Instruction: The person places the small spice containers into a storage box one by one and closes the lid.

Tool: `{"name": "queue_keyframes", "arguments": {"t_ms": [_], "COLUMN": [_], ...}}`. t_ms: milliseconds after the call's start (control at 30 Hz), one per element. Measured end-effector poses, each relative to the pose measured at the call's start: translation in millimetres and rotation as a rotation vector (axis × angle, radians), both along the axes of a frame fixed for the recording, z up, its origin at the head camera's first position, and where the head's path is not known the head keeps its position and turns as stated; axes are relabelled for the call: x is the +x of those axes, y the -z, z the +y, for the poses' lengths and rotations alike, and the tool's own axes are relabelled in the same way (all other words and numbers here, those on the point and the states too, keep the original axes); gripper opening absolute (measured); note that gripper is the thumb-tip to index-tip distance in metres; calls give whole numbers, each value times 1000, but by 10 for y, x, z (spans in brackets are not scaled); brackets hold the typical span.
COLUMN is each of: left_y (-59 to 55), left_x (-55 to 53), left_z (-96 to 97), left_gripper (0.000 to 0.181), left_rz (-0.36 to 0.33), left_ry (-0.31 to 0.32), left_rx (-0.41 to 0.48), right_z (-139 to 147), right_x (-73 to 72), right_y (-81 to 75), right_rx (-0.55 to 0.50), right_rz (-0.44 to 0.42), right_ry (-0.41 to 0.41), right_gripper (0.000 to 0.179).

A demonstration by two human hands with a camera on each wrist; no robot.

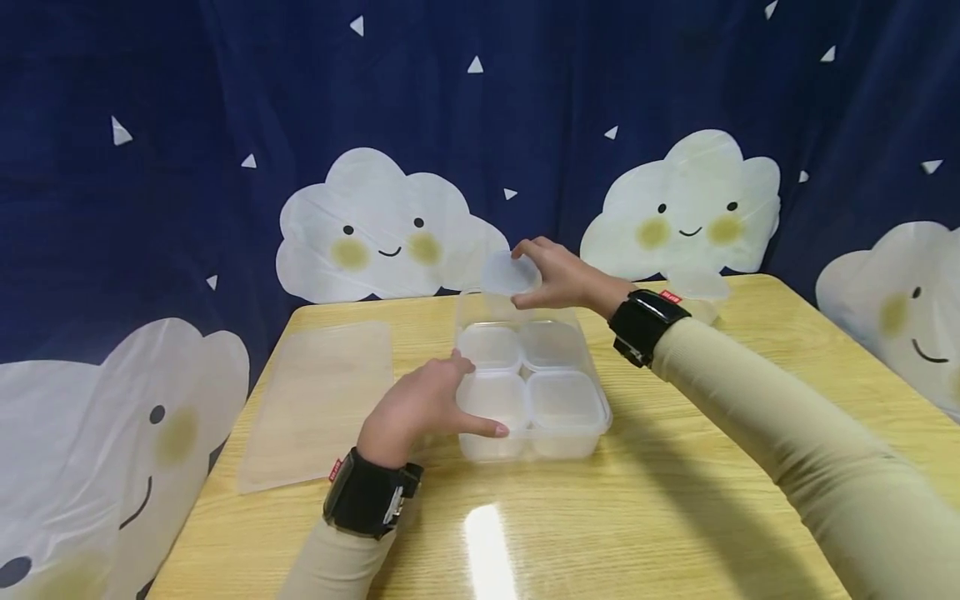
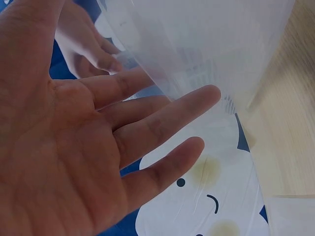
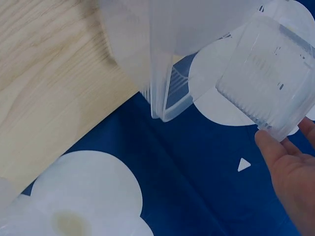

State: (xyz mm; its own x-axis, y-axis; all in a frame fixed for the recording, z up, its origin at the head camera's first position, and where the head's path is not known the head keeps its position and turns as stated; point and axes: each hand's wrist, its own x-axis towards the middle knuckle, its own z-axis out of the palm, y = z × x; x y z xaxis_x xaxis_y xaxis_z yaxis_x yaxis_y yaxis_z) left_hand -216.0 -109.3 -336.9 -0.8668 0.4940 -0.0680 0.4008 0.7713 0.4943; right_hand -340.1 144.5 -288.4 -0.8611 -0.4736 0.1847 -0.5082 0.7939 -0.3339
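A large clear plastic bin (image 1: 564, 447) stands mid-table with several small translucent boxes (image 1: 564, 400) packed in two columns inside. Over its far end, my right hand (image 1: 561, 277) holds up one more small clear box (image 1: 501, 275), pinched by the edge between thumb and fingers. The right wrist view shows that box (image 3: 268, 81) tilted and apart from the bin. My left hand (image 1: 422, 407) is at the bin's left side, thumb spread over the near left box. In the left wrist view, its fingers (image 2: 167, 123) extend along the bin's wall (image 2: 216, 34).
A flat translucent sheet or lid (image 1: 318, 408) lies on the table (image 1: 675, 467), left of the bin. At the back right, partly behind the right wrist, are clear plastic pieces (image 1: 699, 285). A dark blue curtain (image 1: 420, 100) with cloud prints hangs behind the table.
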Motion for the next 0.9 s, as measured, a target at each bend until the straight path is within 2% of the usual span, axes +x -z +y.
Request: {"name": "queue_keyframes", "arguments": {"t_ms": [300, 433, 633, 900], "left_y": [-4, -11, -8, -17], "left_x": [7, 12, 13, 7], "left_z": [16, 25, 19, -29], "left_gripper": [84, 84, 93, 85], "left_rz": [-6, 0, 20, 7], "left_ry": [15, 25, 32, 10], "left_rx": [38, 28, -5, 23], "right_z": [-131, -149, -179, -247], "right_x": [-75, -139, -210, -261], "right_y": [85, 129, 218, 275], "right_rx": [-6, -7, -9, 49], "right_rz": [-92, -129, -191, -156], "right_ry": [-14, -25, -48, -113], "right_gripper": [71, 70, 70, 70]}}
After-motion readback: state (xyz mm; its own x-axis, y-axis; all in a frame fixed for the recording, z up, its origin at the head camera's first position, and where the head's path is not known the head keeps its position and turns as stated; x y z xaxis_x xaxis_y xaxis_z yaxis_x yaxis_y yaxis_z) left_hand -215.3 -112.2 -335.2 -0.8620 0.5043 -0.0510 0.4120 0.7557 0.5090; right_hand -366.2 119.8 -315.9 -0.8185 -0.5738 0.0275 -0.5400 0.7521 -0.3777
